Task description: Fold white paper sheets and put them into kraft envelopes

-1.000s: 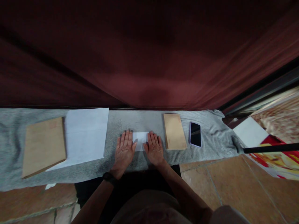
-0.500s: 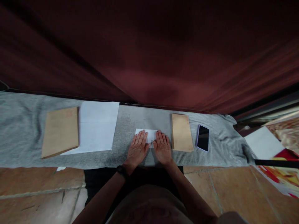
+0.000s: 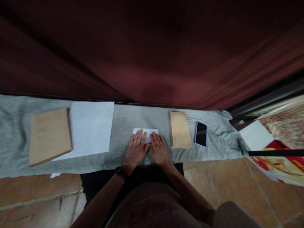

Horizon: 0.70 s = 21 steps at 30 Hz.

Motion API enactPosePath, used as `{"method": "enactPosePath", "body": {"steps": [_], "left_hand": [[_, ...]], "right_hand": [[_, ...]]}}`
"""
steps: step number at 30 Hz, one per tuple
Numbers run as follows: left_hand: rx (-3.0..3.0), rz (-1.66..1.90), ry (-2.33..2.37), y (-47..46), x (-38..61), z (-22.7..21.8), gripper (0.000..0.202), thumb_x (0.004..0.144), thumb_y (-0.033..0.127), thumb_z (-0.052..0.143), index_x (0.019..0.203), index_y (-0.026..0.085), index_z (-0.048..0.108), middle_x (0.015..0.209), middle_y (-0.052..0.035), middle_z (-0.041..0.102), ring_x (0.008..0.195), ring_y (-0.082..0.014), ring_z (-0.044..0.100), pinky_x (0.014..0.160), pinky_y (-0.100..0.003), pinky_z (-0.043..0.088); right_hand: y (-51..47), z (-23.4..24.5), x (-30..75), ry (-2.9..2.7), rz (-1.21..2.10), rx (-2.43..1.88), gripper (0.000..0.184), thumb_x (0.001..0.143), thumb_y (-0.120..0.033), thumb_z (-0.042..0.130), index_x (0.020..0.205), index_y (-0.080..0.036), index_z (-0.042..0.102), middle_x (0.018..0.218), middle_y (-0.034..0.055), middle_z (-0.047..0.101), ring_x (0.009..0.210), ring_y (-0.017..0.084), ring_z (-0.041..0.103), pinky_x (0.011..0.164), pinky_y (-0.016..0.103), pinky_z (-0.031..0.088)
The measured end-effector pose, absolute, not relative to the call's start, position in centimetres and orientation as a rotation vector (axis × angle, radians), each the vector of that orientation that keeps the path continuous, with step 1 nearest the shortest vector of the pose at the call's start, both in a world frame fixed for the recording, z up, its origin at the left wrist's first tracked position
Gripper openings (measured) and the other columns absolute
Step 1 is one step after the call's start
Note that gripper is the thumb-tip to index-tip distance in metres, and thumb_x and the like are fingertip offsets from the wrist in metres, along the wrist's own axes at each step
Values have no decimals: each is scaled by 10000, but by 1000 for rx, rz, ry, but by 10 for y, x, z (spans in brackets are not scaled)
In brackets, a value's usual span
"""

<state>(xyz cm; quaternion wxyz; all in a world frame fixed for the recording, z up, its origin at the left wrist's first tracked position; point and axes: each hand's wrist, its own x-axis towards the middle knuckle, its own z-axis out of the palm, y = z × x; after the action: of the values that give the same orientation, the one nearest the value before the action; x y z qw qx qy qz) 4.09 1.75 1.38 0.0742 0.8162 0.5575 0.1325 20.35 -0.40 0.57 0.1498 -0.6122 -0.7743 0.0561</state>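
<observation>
A small folded white paper lies on a grey cloth spread over the floor. My left hand lies flat on the paper's left part, fingers stretched out. My right hand lies flat beside it on the paper's right part, fingers also stretched. The two hands almost touch at the thumbs. A dark band sits on my left wrist. Only the paper's far edge shows beyond my fingertips.
A narrow brown envelope and a dark phone lie right of my hands. To the left are a white sheet and a larger brown envelope. A dark red curtain hangs behind. Tiled floor is in front.
My hands have drawn closer together over the folded paper, covering more of it. The camera view has shifted a little; the other things on the cloth stay where they were.
</observation>
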Motion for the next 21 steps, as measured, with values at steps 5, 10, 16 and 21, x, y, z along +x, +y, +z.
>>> {"method": "enactPosePath", "body": {"steps": [5, 10, 16, 21], "left_hand": [[2449, 386, 1680, 18, 40, 13, 637, 1048, 406, 387, 1609, 104, 380, 1692, -178, 313, 1595, -319, 250, 1296, -548, 233], [2452, 366, 1684, 20, 50, 14, 628, 1052, 358, 364, 1607, 65, 362, 1697, -194, 297, 1594, -315, 250, 1303, -534, 227], [2568, 301, 1504, 28, 66, 15, 563, 1060, 264, 317, 1605, 149, 401, 1709, -102, 320, 1610, -276, 201, 1317, -508, 204], [2579, 326, 1511, 35, 59, 15, 564, 1068, 348, 364, 1603, 176, 410, 1699, -86, 347, 1605, -256, 231, 1320, -484, 202]], "right_hand": [[-11, 6, 210, -2198, 134, -1803, 534, 1085, -321, 405, 1579, -122, 448, 1641, 110, 437, 1513, 258, 424, 1275, 470, 288], [-9, 8, 216, -2184, 141, -1821, 529, 1094, -313, 378, 1584, -125, 443, 1639, 102, 441, 1504, 259, 436, 1272, 465, 285], [-5, 10, 218, -2178, 173, -1797, 491, 1084, -226, 365, 1544, -131, 507, 1608, 92, 495, 1493, 246, 453, 1272, 445, 289], [-5, 7, 219, -2170, 147, -1766, 494, 1072, -227, 409, 1543, -117, 505, 1604, 111, 498, 1491, 259, 453, 1265, 461, 312]]}}
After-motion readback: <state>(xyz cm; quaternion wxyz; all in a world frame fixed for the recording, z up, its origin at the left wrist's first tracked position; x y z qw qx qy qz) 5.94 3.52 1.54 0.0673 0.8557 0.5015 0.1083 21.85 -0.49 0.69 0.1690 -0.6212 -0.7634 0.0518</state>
